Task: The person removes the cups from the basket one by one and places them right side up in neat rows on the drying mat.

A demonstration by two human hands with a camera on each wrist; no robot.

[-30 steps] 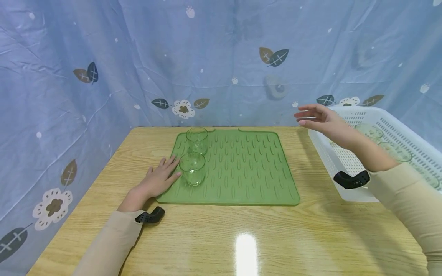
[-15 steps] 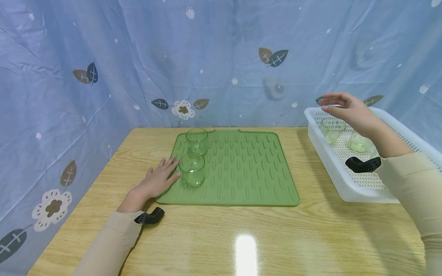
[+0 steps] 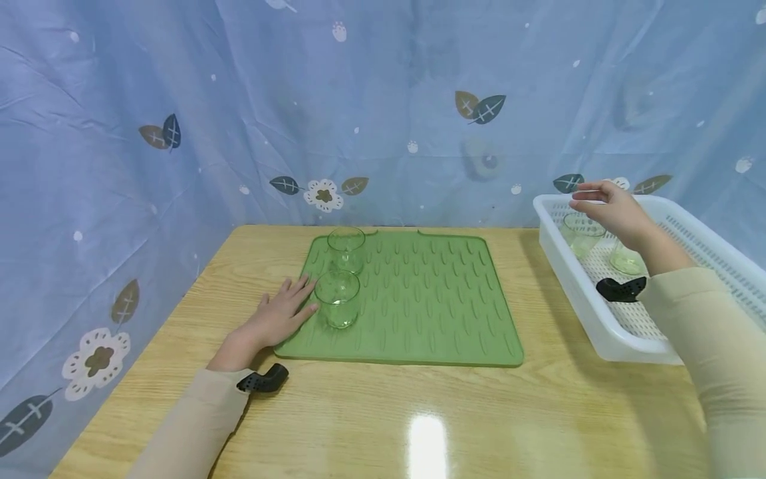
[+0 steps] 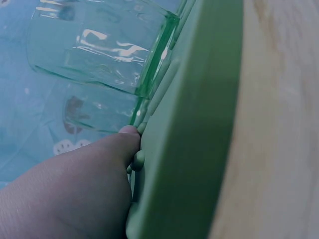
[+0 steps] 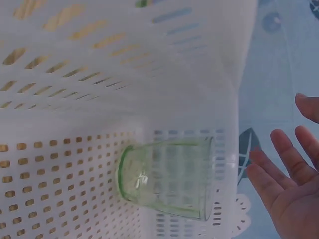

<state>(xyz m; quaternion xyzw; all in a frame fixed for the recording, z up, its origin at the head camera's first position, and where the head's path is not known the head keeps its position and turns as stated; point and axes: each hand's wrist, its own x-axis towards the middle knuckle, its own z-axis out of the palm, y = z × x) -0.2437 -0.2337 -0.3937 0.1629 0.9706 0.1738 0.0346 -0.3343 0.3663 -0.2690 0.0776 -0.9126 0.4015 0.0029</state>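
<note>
There was my right hand (image 3: 616, 214), up at the far left corner of the white basket (image 3: 571, 286), thumb apart from the lightly bent fingers and nothing between them! Right below it stood a drinking glass (image 3: 580, 245), upright inside the basket near the wall, and what a look it had: clear sides with a pale green tinge, a wide round rim, a body tapering down to a thicker, deeper green base. The right wrist view showed the slotted wall straight through it, with a bright glint near the bottom. A second glass (image 3: 626, 261), partly covered by my arm, sat beside it on the perforated floor.

Over on the other side, my left hand (image 3: 275, 322) lay flat with its fingers spread, across the left edge of the green ribbed mat (image 3: 431, 299), gripping nothing. My thumb was just beside the front tumbler (image 3: 339, 311); whether it touched, I couldn't tell. Behind that one stood the rear tumbler (image 3: 346, 253), same greenish see-through sides, both upright on the mat's left part. The pale wood-grain worktop (image 3: 335, 426) carried it all, against a blue leaf-and-flower curtain (image 3: 395, 86).
</note>
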